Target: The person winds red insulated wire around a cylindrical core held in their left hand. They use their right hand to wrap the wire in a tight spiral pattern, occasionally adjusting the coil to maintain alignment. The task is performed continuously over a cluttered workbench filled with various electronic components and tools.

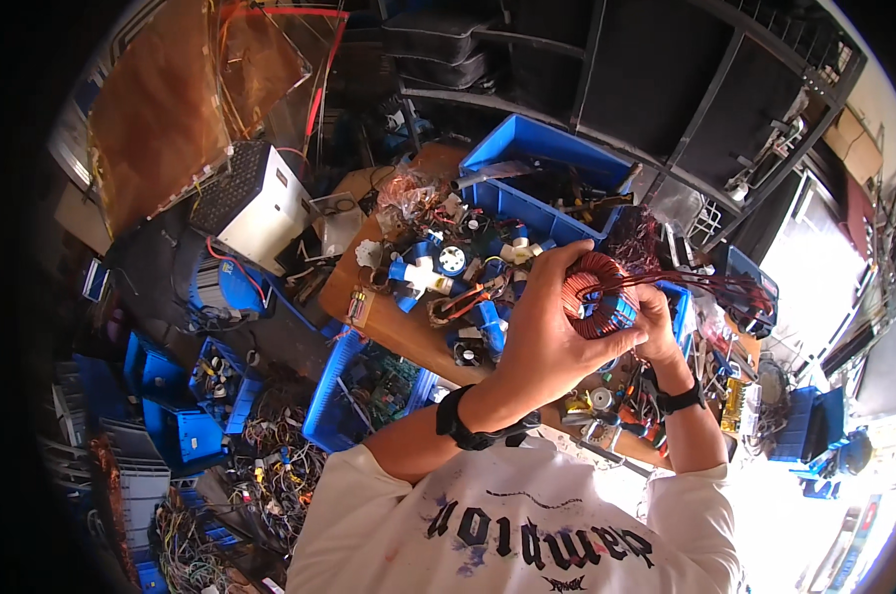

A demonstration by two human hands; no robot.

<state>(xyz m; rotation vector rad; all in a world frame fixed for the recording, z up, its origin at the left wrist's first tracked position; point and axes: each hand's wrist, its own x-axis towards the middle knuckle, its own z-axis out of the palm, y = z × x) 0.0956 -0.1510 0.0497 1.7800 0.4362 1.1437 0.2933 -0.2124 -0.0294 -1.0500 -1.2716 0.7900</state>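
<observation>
A copper-wound toroidal coil [589, 269] with a blue patch on its side is held up over the workbench, between both of my hands. My left hand [545, 322] wraps round the coil's left and lower side, its thumb across the front. On the right, my right hand [656, 325] closes on the coil's edge beside its leads. Several dark red wires [710, 283] run out of the coil to the right. Beneath lies the wooden bench [400, 335], strewn with parts. Pliers with orange handles [460, 305] rest there, left of my left hand.
A blue bin [488, 148] of scrap stands at the back of the bench. Another blue bin [321, 404] with green circuit boards is at its front left. Tangled cables [280, 436] pile up at lower left. A white-and-black case [260, 203] stands at upper left.
</observation>
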